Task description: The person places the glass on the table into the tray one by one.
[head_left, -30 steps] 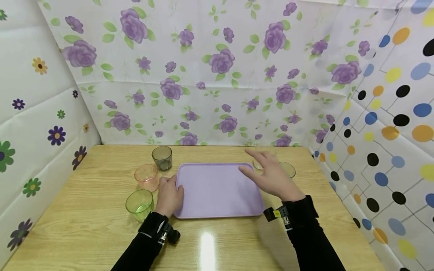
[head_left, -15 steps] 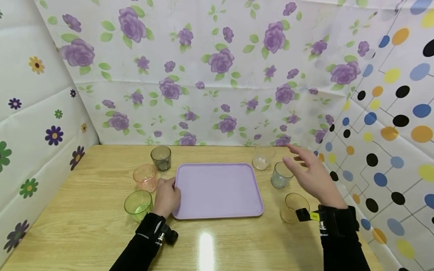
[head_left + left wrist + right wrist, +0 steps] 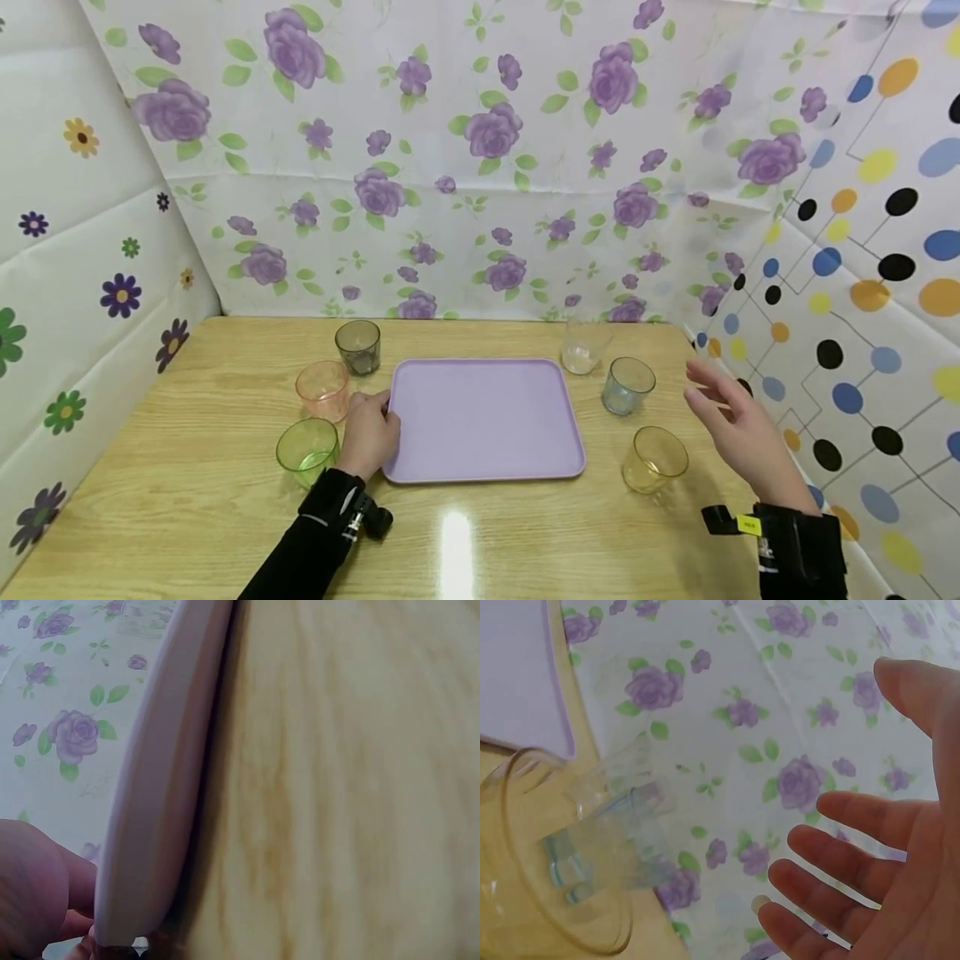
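A lilac tray (image 3: 486, 421) lies on the wooden table. At its left edge my left hand (image 3: 369, 433) grips the rim; in the left wrist view the tray's side (image 3: 154, 802) runs up from the fingers. My right hand (image 3: 746, 433) hovers at the right with relaxed, spread fingers and holds nothing. Left of the tray stand a grey glass (image 3: 358, 348), a pink glass (image 3: 324, 390) and a green glass (image 3: 308, 452). To its right are a clear glass (image 3: 585, 348), a bluish glass (image 3: 628, 386) and a yellow glass (image 3: 655, 460), the latter two nearest my right hand.
Floral cloth (image 3: 450, 167) hangs behind the table (image 3: 525, 542). Daisy-patterned cloth (image 3: 82, 275) borders the left side, and dotted cloth (image 3: 862, 250) the right, close to my right hand.
My right hand has moved from above the tray's right edge out to the right, past the glasses, which are now uncovered. My left hand has stayed at the tray's left edge.
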